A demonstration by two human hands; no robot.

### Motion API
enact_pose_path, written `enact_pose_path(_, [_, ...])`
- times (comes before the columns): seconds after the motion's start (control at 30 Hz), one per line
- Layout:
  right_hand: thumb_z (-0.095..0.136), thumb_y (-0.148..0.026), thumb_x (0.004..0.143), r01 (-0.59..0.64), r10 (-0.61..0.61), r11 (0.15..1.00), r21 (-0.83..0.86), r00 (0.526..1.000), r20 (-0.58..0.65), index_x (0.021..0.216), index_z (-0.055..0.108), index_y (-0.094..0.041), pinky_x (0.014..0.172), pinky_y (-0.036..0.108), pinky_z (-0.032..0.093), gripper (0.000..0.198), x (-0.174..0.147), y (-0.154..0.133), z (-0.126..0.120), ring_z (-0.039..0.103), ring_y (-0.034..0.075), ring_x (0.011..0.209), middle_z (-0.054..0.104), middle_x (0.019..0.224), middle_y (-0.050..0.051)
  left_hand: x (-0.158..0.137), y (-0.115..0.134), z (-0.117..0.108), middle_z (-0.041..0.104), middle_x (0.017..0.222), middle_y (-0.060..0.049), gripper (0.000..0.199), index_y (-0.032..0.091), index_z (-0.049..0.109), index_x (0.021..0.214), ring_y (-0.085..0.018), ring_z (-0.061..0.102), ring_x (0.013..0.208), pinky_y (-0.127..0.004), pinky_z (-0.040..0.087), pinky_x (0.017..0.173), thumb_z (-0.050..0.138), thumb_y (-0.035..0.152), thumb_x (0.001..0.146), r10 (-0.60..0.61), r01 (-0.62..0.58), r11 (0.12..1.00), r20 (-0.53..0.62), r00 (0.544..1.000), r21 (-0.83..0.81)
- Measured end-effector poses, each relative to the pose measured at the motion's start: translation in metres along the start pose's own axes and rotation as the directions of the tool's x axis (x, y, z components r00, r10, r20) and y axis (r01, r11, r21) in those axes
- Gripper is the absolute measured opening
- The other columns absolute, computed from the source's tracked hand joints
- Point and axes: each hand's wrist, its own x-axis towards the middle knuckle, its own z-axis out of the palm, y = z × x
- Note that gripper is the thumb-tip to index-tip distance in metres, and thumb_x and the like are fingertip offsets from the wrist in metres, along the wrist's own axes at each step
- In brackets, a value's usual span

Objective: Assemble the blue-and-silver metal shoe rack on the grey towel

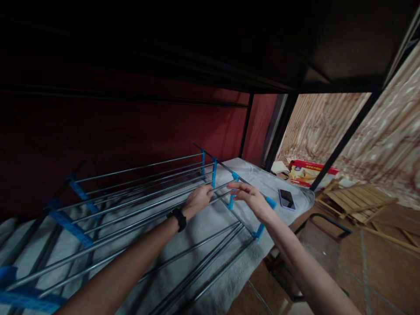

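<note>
A rack of thin metal tubes with blue plastic connectors lies on a grey cloth-covered surface. My left hand, with a black watch on its wrist, is closed around one of the tubes near its right end. Close to the right-hand connectors is my right hand, its fingers apart and lightly curved beside the tube's end; whether the fingertips touch it I cannot tell. Several loose metal tubes lie in front of the rack.
A phone lies at the surface's right end, near a red box. Overhead hangs a dark panel with black frame posts. A chair and a wooden slatted piece stand on the right.
</note>
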Motion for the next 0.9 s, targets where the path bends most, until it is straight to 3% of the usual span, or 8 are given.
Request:
enact_pose_path(0.1, [0.072,-0.027,0.081,0.19,-0.198,0.955,-0.226,0.98,-0.016,0.096,0.079,-0.022,0.088,0.036,0.056,0.017,0.024,-0.036,-0.041,0.067,0.023,0.097,0.075,0.107,0.008,-0.005,0.003,-0.003,0.071,0.13,-0.01,0.036,0.02,0.065,0.131,-0.024,0.065,0.121,-0.033,0.048,0.101,0.052,0.028,0.098,0.004,-0.004,1.0,-0.006,1.0,0.022])
enact_pose_path(0.17, [0.072,-0.021,0.077,0.125,-0.16,0.951,-0.284,0.982,-0.104,0.091,0.078,-0.021,0.09,0.036,0.054,0.015,0.05,-0.044,-0.063,0.065,0.022,0.098,0.076,0.101,0.006,-0.008,0.006,-0.004,0.071,0.13,-0.011,0.036,0.02,0.065,0.131,-0.024,0.066,0.12,-0.033,0.048,0.099,0.05,0.027,0.099,-0.003,0.004,0.999,-0.015,1.0,0.053])
enact_pose_path(0.23, [0.073,-0.018,0.075,-0.023,-0.018,0.962,-0.273,0.989,-0.147,0.088,0.077,-0.02,0.088,0.034,0.054,0.014,0.074,-0.037,-0.075,0.066,0.021,0.094,0.076,0.097,0.006,-0.012,0.009,-0.004,0.072,0.126,-0.012,0.035,0.019,0.066,0.129,-0.025,0.067,0.117,-0.034,0.049,0.097,0.046,0.026,0.1,0.0,0.003,0.996,-0.032,0.999,0.084])
enact_pose_path(0.3, [0.074,-0.021,0.077,-0.145,0.12,0.957,-0.25,0.986,-0.112,0.09,0.077,-0.018,0.083,0.031,0.054,0.014,0.089,-0.021,-0.075,0.066,0.02,0.089,0.076,0.096,0.007,-0.015,0.011,-0.004,0.074,0.121,-0.013,0.035,0.019,0.067,0.126,-0.026,0.068,0.113,-0.035,0.049,0.095,0.043,0.025,0.101,0.005,0.0,0.994,-0.049,0.999,0.113])
enact_pose_path(0.37, [0.071,-0.025,0.081,-0.19,0.187,0.952,-0.238,0.982,-0.037,0.093,0.077,-0.017,0.078,0.027,0.054,0.016,0.095,-0.004,-0.069,0.066,0.018,0.085,0.076,0.096,0.006,-0.017,0.013,-0.003,0.075,0.117,-0.012,0.034,0.02,0.068,0.123,-0.025,0.069,0.112,-0.035,0.049,0.095,0.042,0.025,0.101,0.006,0.0,0.992,-0.053,0.999,0.127])
enact_pose_path(0.47, [0.066,-0.025,0.084,-0.193,0.207,0.954,-0.229,0.978,0.037,0.094,0.077,-0.019,0.072,0.022,0.053,0.016,0.096,0.01,-0.058,0.064,0.014,0.08,0.075,0.091,0.002,-0.02,0.014,-0.005,0.075,0.112,-0.011,0.031,0.019,0.07,0.116,-0.025,0.069,0.109,-0.033,0.049,0.092,0.044,0.023,0.1,0.029,-0.021,0.989,-0.052,0.998,0.146])
enact_pose_path(0.67, [0.068,-0.01,0.069,-0.27,0.289,0.944,-0.192,0.954,0.081,0.073,0.071,-0.018,0.066,0.018,0.052,0.01,0.097,0.012,-0.055,0.059,0.012,0.068,0.068,0.071,-0.001,-0.024,0.014,-0.01,0.076,0.108,-0.012,0.031,0.018,0.071,0.112,-0.026,0.071,0.104,-0.033,0.049,0.085,0.043,0.022,0.1,0.044,-0.037,0.989,-0.043,0.998,0.145])
enact_pose_path(0.9, [0.07,-0.008,0.072,-0.293,0.313,0.939,-0.183,0.945,0.096,0.077,0.072,-0.016,0.073,0.02,0.053,0.011,0.096,0.011,-0.053,0.061,0.012,0.07,0.071,0.076,0.0,-0.023,0.006,-0.005,0.076,0.117,-0.009,0.034,0.024,0.07,0.121,-0.025,0.07,0.11,-0.033,0.05,0.092,0.043,0.026,0.101,0.018,-0.01,0.993,-0.069,0.997,0.114])
